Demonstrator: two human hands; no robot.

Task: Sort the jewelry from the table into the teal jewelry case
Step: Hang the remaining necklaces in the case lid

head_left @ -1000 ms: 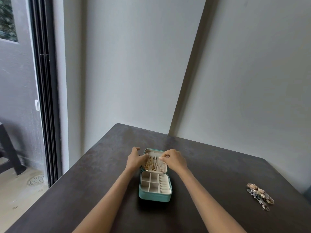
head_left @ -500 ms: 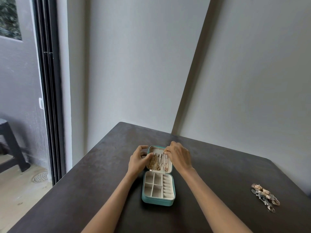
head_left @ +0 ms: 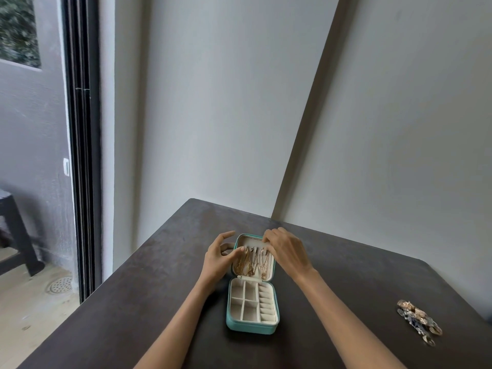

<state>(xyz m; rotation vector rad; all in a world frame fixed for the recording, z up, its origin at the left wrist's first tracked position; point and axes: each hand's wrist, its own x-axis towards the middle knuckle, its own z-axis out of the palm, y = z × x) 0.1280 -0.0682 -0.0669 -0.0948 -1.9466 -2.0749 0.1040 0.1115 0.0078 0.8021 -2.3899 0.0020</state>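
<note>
While both hands work at the open lid, left hand point(head_left: 217, 258) at centre frame rests fingertips on its left edge, grasping nothing; teal jewelry case point(head_left: 251, 326) lies on the surface point(head_left: 133, 302), long axis running away from the viewer. Right hand point(head_left: 286, 249) pinches at the necklaces point(head_left: 253, 262). Loose jewelry point(head_left: 419, 322) sits lower right, well apart, nearer the right hand.
</note>
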